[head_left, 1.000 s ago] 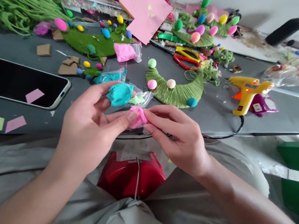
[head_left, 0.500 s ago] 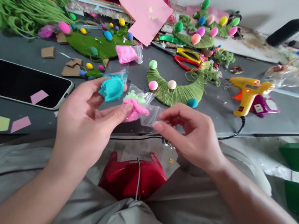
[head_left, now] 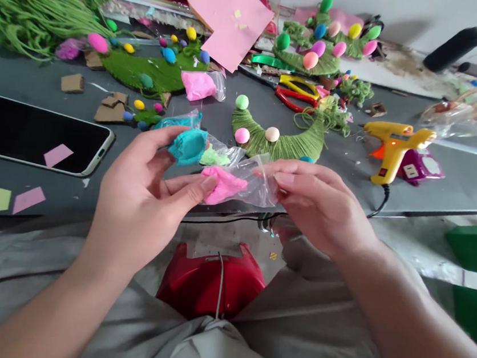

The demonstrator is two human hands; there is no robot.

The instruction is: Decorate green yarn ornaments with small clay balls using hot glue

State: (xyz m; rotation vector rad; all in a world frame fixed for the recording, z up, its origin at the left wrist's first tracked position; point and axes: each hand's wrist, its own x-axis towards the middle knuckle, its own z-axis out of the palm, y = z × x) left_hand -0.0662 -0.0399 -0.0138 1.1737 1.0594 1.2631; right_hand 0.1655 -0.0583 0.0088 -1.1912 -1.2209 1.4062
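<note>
So the green yarn crescent (head_left: pixel 296 142) on the grey table (head_left: pixel 354 163) is my landmark here. Just to its near left there's a lump of pink clay (head_left: pixel 223 186) in a small clear bag (head_left: pixel 258 193). The left hand (head_left: pixel 145 203) has that pink lump pinched between thumb and a finger, and the same hand is also hanging onto a blue clay lump (head_left: pixel 188 147), further left of the crescent. The right hand (head_left: pixel 330 209) sits on the crescent's near side with its fingers at the clear end of the bag. Honestly can't tell if they're gripping the plastic or just touching it.

Some pale green clay (head_left: pixel 215 156) in plastic lies right by the crescent's left side, partly behind the pink lump. The crescent has a few coloured balls on it, and the blue one is partly hidden by the right hand. Yellow glue gun (head_left: pixel 397 142) is off to the right of it with a little light glowing, phone (head_left: pixel 39 133) is well over to its left.
</note>
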